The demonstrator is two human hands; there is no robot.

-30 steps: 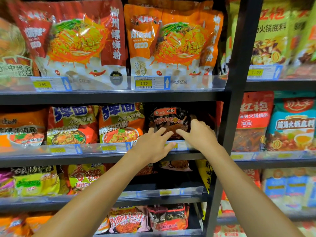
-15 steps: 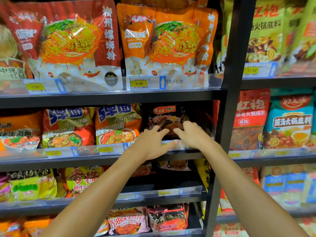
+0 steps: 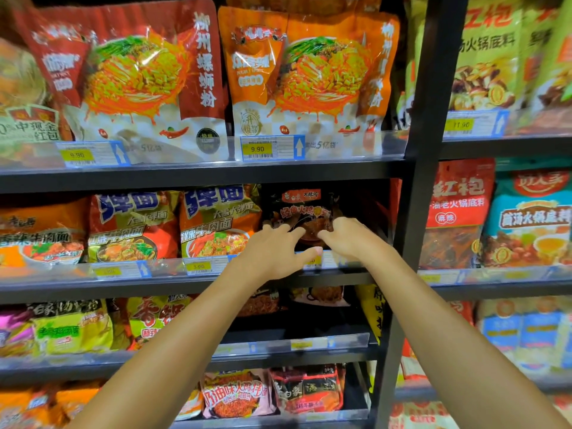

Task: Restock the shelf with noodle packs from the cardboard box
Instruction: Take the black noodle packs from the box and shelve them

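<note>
A black noodle pack stands upright at the right end of the middle shelf, behind the clear price rail. My left hand lies against the pack's lower front with fingers spread and the thumb stretched along the rail. My right hand touches the pack's lower right part, fingers pointing left towards the other hand. Neither hand wraps around the pack. The pack's lower half is hidden behind both hands. The cardboard box is out of view.
Gold and red noodle packs stand directly left of the black pack. A black upright post bounds the shelf bay on the right. Large orange pouches fill the shelf above, and more packs sit on the lower shelves.
Both hands have stayed on the black pack, with the fingertips edging slightly closer together on its front. The view has shifted a little.
</note>
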